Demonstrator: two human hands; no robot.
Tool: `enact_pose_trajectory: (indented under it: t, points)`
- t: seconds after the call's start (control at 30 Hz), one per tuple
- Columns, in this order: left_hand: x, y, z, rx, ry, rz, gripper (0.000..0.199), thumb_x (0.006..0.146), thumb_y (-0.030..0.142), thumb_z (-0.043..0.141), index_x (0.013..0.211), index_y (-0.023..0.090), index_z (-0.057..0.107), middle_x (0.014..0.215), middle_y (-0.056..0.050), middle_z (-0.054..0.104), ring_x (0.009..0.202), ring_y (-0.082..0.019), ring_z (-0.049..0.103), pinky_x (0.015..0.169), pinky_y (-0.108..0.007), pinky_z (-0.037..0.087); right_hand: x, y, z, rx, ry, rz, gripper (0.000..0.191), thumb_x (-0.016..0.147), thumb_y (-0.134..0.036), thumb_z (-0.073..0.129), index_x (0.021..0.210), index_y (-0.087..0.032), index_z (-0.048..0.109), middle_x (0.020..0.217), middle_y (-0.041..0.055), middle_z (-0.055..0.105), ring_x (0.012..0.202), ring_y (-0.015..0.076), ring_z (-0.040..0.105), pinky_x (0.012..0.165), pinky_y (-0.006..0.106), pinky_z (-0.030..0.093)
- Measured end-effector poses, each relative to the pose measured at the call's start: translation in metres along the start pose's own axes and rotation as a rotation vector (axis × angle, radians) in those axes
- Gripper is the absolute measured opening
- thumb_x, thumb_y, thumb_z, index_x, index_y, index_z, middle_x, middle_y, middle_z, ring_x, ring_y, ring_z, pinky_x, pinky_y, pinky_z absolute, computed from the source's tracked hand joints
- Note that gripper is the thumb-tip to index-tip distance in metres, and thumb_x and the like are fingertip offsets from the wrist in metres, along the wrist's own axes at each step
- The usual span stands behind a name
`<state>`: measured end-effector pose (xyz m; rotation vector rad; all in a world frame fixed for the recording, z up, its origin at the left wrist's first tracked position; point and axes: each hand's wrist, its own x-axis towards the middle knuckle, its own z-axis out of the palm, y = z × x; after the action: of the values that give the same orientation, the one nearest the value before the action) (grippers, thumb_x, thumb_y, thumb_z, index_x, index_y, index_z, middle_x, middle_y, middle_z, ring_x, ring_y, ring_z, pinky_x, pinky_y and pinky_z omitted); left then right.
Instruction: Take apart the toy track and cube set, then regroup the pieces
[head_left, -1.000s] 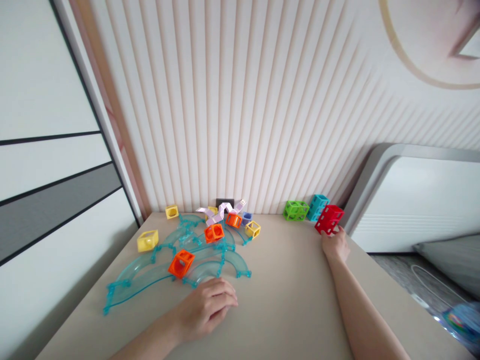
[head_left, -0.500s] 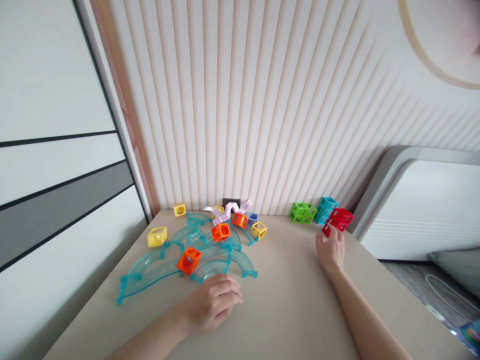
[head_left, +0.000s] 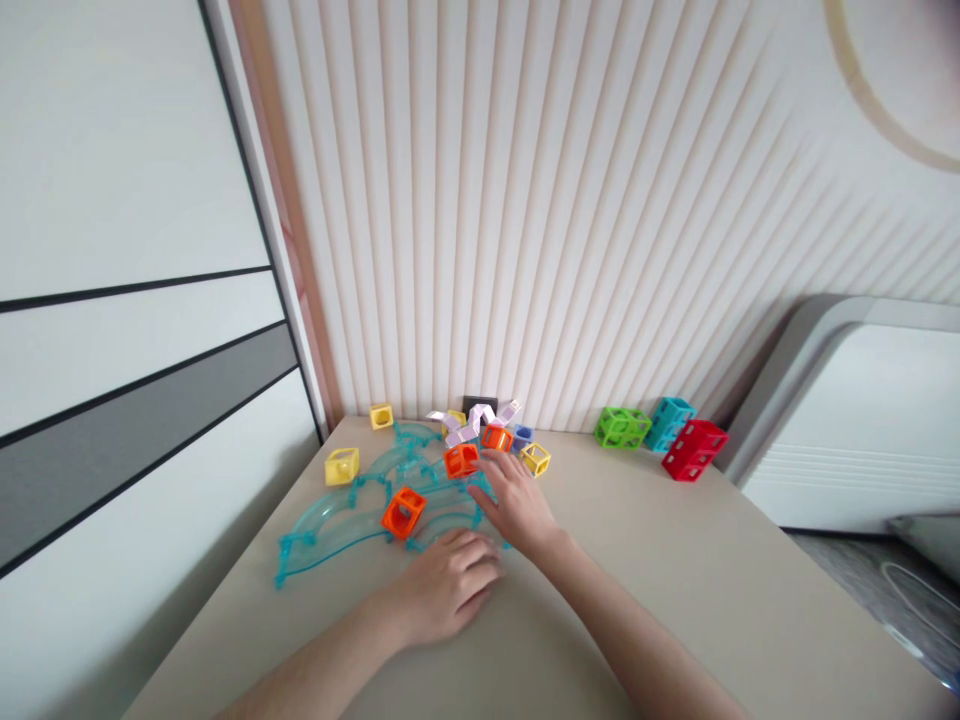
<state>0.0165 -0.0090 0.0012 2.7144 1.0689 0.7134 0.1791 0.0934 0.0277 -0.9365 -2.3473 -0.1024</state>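
My right hand [head_left: 517, 505] reaches over the clear teal track pieces [head_left: 341, 530]. Its thumb and fingers are apart, close to an orange cube frame [head_left: 461, 461] and a second orange cube frame [head_left: 497, 437]; I see nothing held. Whether the fingertips touch a cube I cannot tell. Palm down on the table, my left hand [head_left: 454, 585] rests at the near edge of the track, its fingers loosely bent and slightly apart. A third orange cube frame [head_left: 403, 513] lies tilted on the track. Off to the right stands the red double cube frame [head_left: 695, 450], untouched.
Green [head_left: 622, 427] and teal double cube frames [head_left: 670, 424] stand by the ribbed wall. Yellow cubes [head_left: 342, 467] lie at the left, and another yellow cube [head_left: 535, 459] is beside my right hand. A lilac folded strip [head_left: 469, 425] sits behind the track.
My right hand has let go of the red double cube frame at the right and moved left to the orange cubes. My left hand stays near the same place. The view has shifted slightly.
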Motion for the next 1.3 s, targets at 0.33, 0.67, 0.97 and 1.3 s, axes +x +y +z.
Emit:
enact_pose_trajectory:
  t: [0.33,0.67,0.97,1.3]
  points:
    - [0.000,-0.002,0.003,0.066,-0.020,0.051,0.012,0.097,0.022,0.056,0.102,0.021,0.068,0.114,-0.006,0.069,0.112,-0.023,0.061,0.105,-0.039,0.047,0.007,0.006,0.033,-0.057,0.019,0.039,0.012,0.097,-0.017,0.060,0.103,-0.022,0.069,0.122,0.0135,0.069,0.106,0.0309,0.068,0.090,0.044,0.057]
    - [0.000,-0.002,0.001,0.104,0.018,0.083,0.013,0.096,0.022,0.058,0.104,0.022,0.068,0.115,-0.006,0.070,0.114,-0.023,0.062,0.104,-0.039,0.050,-0.004,0.017,0.039,-0.003,0.115,0.205,0.017,0.105,-0.025,0.045,0.109,-0.022,0.061,0.098,0.0090,0.077,0.083,0.0264,0.074,0.069,0.034,0.055]
    - [-0.003,-0.028,-0.051,0.405,0.423,-0.303,0.043,0.097,0.023,0.052,0.140,0.021,0.055,0.129,-0.013,0.064,0.122,-0.031,0.059,0.104,-0.048,0.051,-0.007,0.021,0.045,0.033,0.184,0.283,0.020,0.105,-0.028,0.041,0.109,-0.020,0.058,0.108,0.0141,0.072,0.093,0.0282,0.072,0.075,0.037,0.057]
    - [-0.014,-0.046,-0.034,0.450,0.136,-0.521,0.042,0.091,0.034,0.061,0.130,0.020,0.062,0.114,-0.014,0.068,0.106,-0.034,0.064,0.091,-0.049,0.052,-0.011,0.020,0.044,0.057,0.245,0.276,0.022,0.103,-0.024,0.040,0.113,-0.020,0.060,0.135,0.0180,0.061,0.108,0.0290,0.068,0.080,0.039,0.058]
